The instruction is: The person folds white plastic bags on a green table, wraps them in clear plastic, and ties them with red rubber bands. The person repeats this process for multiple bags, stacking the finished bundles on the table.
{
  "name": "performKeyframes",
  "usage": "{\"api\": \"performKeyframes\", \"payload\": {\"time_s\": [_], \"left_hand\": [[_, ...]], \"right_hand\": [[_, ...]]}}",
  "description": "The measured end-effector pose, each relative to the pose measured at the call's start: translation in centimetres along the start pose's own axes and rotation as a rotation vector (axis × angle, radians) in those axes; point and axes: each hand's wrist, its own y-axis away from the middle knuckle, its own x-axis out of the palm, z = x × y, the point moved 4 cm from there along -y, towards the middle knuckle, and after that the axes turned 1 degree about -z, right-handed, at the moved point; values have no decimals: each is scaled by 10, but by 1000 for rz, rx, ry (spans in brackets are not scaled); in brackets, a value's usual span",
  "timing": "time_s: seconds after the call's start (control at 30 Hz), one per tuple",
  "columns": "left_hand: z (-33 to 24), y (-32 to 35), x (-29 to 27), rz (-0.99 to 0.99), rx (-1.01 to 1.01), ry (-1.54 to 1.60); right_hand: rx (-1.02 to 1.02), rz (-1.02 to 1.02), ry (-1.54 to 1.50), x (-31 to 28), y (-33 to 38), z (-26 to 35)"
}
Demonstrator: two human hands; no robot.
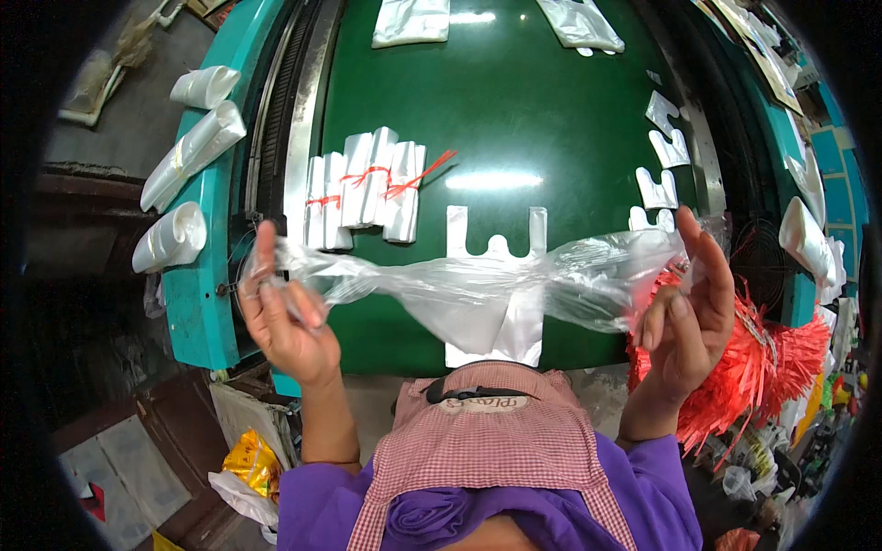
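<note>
A clear thin plastic bag (413, 289) is stretched sideways between my two hands, above the front of a green work surface. My left hand (292, 326) grips its left end, index finger pointing up and the film around the fingers. At the other end, my right hand (691, 317) holds the film, with its index finger raised and other fingers curled. Beneath the stretched film lies a flat white T-shirt-style plastic bag (524, 340), its two handles pointing away from me. The stretched film hides part of it.
Several rolled bag bundles (367, 188) tied with red strips lie at left. Cut-off film pieces (658, 188) line the right edge. More bag stacks (412, 23) lie at the far end. Rolls (193, 151) rest on the teal side frame (197, 312). Red plastic strips (735, 390) hang near my right arm.
</note>
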Motion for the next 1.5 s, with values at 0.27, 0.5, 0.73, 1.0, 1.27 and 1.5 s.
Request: {"api": "performKeyframes", "payload": {"time_s": [0.27,0.5,0.73,1.0,1.27,1.5], "left_hand": [[-3,0,-14,-24,-11,-3],[34,12,-17,199,-197,-270],[-3,-4,27,253,30,-234],[-9,10,23,300,8,-166],[15,12,5,228,-34,-335],[42,-5,-36,60,-249,-321]], "right_hand": [[-28,74,-54,5,15,7],[217,129,22,-1,4,-42],[50,70,48,13,-15,-10],[5,35,7,6,1,-1],[117,40,46,11,3,-14],[223,49,-100,-10,-8,-27]]}}
